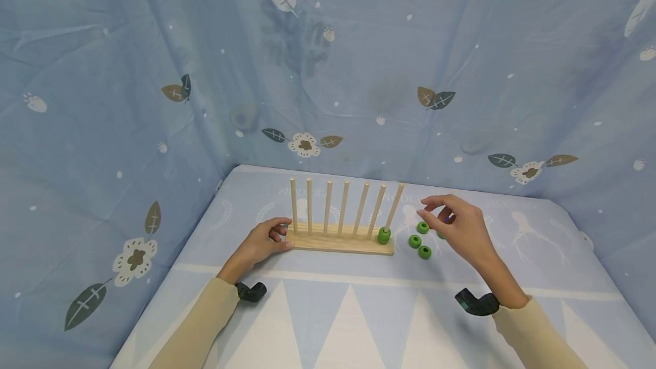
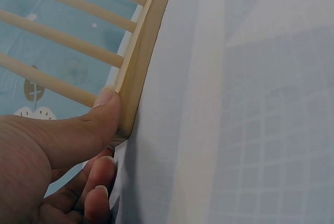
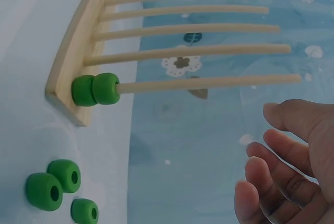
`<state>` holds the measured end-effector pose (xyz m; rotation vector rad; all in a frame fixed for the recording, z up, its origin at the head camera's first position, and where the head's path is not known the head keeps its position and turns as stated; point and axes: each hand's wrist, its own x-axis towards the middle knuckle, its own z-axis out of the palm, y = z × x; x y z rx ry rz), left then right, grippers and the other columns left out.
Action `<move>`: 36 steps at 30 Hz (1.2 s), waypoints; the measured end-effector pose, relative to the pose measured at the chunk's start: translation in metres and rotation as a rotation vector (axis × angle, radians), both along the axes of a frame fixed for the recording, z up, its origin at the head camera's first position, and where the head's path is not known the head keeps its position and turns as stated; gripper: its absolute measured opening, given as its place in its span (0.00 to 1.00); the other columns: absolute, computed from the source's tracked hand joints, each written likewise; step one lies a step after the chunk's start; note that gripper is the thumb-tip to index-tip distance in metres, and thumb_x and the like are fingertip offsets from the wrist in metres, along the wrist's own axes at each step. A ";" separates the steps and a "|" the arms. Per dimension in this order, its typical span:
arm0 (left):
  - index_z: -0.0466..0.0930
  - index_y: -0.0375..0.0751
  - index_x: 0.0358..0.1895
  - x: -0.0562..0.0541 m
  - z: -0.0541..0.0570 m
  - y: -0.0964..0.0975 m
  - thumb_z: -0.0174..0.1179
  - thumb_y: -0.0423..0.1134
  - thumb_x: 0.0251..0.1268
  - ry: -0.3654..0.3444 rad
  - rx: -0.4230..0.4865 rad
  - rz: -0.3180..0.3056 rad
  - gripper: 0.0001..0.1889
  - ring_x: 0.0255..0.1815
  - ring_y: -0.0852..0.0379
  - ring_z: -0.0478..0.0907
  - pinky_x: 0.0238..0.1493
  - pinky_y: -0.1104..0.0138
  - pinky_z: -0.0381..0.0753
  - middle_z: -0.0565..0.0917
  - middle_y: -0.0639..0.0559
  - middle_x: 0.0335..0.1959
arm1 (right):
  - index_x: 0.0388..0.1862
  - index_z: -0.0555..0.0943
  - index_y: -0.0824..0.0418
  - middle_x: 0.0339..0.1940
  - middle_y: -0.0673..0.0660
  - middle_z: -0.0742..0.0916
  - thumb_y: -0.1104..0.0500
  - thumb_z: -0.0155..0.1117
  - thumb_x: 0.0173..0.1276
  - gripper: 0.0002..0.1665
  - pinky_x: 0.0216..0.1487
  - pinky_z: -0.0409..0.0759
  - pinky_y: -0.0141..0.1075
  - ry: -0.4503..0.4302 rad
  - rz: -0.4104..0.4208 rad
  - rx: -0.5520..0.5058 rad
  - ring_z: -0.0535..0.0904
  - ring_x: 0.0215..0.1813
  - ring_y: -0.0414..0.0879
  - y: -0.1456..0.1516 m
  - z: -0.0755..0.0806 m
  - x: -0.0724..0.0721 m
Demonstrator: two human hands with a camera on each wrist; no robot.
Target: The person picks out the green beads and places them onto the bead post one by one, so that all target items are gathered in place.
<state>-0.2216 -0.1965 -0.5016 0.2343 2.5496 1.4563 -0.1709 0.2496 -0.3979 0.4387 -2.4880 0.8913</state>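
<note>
A wooden rack [image 1: 328, 244] with a row of upright pegs stands on the table. My left hand [image 1: 263, 241] holds its left end; in the left wrist view the thumb [image 2: 96, 125] lies on the base's edge and the other fingers are curled by the end. Two green beads [image 3: 95, 89] sit stacked at the bottom of the rightmost peg [image 3: 209, 83]. My right hand [image 1: 458, 226] hovers right of that peg, fingers loosely bent, nothing held. Below and beside it lie several loose green beads [image 1: 415, 241], one partly hidden behind the hand.
A pale blue patterned cloth [image 1: 318, 312] covers the table. Behind and to the left hangs a blue curtain [image 1: 359, 73] with leaf and flower prints. Each wrist wears a dark camera mount [image 1: 478, 303]. A small bluish-purple spot shows behind the right fingers, too little to identify.
</note>
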 end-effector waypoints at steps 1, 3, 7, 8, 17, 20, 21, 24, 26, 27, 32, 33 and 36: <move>0.75 0.41 0.70 0.000 0.000 0.000 0.75 0.33 0.61 0.000 0.002 -0.001 0.32 0.42 0.52 0.74 0.44 0.61 0.73 0.79 0.45 0.50 | 0.50 0.87 0.57 0.37 0.50 0.88 0.59 0.77 0.66 0.14 0.25 0.74 0.31 -0.005 -0.004 0.001 0.77 0.26 0.38 0.001 -0.002 0.000; 0.76 0.41 0.70 0.000 -0.001 0.000 0.75 0.33 0.61 -0.002 0.004 -0.002 0.32 0.42 0.52 0.74 0.44 0.61 0.73 0.79 0.45 0.50 | 0.50 0.87 0.58 0.37 0.50 0.88 0.58 0.77 0.66 0.14 0.26 0.75 0.32 -0.014 -0.012 0.003 0.78 0.27 0.38 0.003 -0.005 0.002; 0.76 0.42 0.70 -0.001 -0.002 0.000 0.75 0.33 0.61 -0.003 0.011 -0.005 0.32 0.42 0.51 0.74 0.45 0.59 0.73 0.79 0.46 0.50 | 0.50 0.87 0.58 0.37 0.50 0.88 0.58 0.76 0.67 0.14 0.26 0.75 0.32 -0.036 -0.020 0.004 0.78 0.29 0.39 0.008 -0.013 0.005; 0.75 0.42 0.70 -0.001 -0.001 0.001 0.74 0.33 0.62 -0.001 0.011 -0.006 0.32 0.42 0.51 0.74 0.45 0.59 0.73 0.79 0.46 0.50 | 0.50 0.87 0.57 0.37 0.50 0.88 0.58 0.76 0.67 0.13 0.27 0.75 0.32 -0.043 -0.024 0.004 0.78 0.29 0.39 0.009 -0.015 0.005; 0.76 0.41 0.70 -0.001 -0.001 0.001 0.75 0.32 0.61 -0.001 0.013 -0.001 0.32 0.42 0.51 0.74 0.45 0.59 0.73 0.79 0.46 0.49 | 0.49 0.88 0.58 0.36 0.50 0.87 0.55 0.76 0.68 0.14 0.24 0.73 0.33 -0.114 -0.068 -0.011 0.77 0.30 0.41 0.013 -0.029 0.010; 0.76 0.42 0.70 -0.001 -0.001 0.001 0.74 0.32 0.61 -0.002 0.011 0.000 0.32 0.42 0.51 0.74 0.45 0.60 0.73 0.79 0.46 0.50 | 0.49 0.88 0.58 0.38 0.50 0.88 0.55 0.75 0.69 0.13 0.24 0.73 0.33 -0.134 -0.073 -0.017 0.77 0.30 0.41 0.014 -0.033 0.012; 0.76 0.42 0.70 -0.001 -0.001 0.001 0.75 0.32 0.61 -0.003 0.010 0.001 0.32 0.42 0.51 0.74 0.44 0.60 0.73 0.79 0.46 0.50 | 0.49 0.88 0.57 0.38 0.50 0.88 0.54 0.75 0.69 0.13 0.24 0.73 0.33 -0.138 -0.073 -0.018 0.77 0.31 0.41 0.014 -0.034 0.013; 0.75 0.40 0.70 -0.001 -0.001 0.000 0.74 0.33 0.62 0.000 0.007 -0.003 0.32 0.42 0.51 0.74 0.44 0.61 0.73 0.79 0.45 0.50 | 0.50 0.88 0.58 0.39 0.50 0.88 0.54 0.75 0.69 0.14 0.24 0.74 0.33 -0.148 -0.067 -0.031 0.78 0.31 0.40 0.014 -0.038 0.015; 0.75 0.40 0.70 -0.001 -0.001 0.000 0.74 0.33 0.62 -0.004 0.010 -0.002 0.32 0.42 0.51 0.74 0.44 0.62 0.73 0.79 0.44 0.50 | 0.49 0.88 0.58 0.38 0.50 0.88 0.53 0.75 0.69 0.14 0.24 0.74 0.33 -0.158 -0.070 -0.036 0.78 0.31 0.41 0.015 -0.041 0.015; 0.75 0.39 0.70 0.000 -0.001 0.000 0.74 0.33 0.62 -0.003 0.010 -0.006 0.32 0.42 0.51 0.74 0.44 0.61 0.73 0.79 0.44 0.50 | 0.49 0.88 0.58 0.37 0.50 0.88 0.53 0.75 0.69 0.14 0.24 0.74 0.33 -0.166 -0.076 -0.035 0.78 0.31 0.41 0.015 -0.042 0.016; 0.75 0.41 0.71 0.000 -0.001 0.001 0.74 0.32 0.63 -0.018 0.014 -0.002 0.32 0.43 0.51 0.74 0.45 0.60 0.73 0.79 0.45 0.51 | 0.50 0.87 0.57 0.36 0.51 0.87 0.51 0.75 0.69 0.16 0.25 0.75 0.33 -0.251 -0.117 -0.011 0.78 0.32 0.43 0.017 -0.050 0.018; 0.75 0.41 0.71 0.000 0.000 0.001 0.74 0.32 0.62 -0.019 0.013 -0.001 0.32 0.43 0.51 0.74 0.45 0.60 0.73 0.79 0.45 0.50 | 0.51 0.87 0.58 0.37 0.51 0.87 0.52 0.75 0.69 0.16 0.26 0.75 0.33 -0.267 -0.121 -0.005 0.79 0.32 0.44 0.018 -0.051 0.018; 0.75 0.41 0.70 0.000 0.000 0.002 0.74 0.32 0.62 -0.020 0.014 0.002 0.32 0.43 0.51 0.74 0.45 0.59 0.73 0.79 0.45 0.50 | 0.52 0.86 0.59 0.41 0.53 0.88 0.53 0.75 0.69 0.17 0.27 0.76 0.33 -0.302 -0.122 0.000 0.79 0.34 0.45 0.019 -0.056 0.020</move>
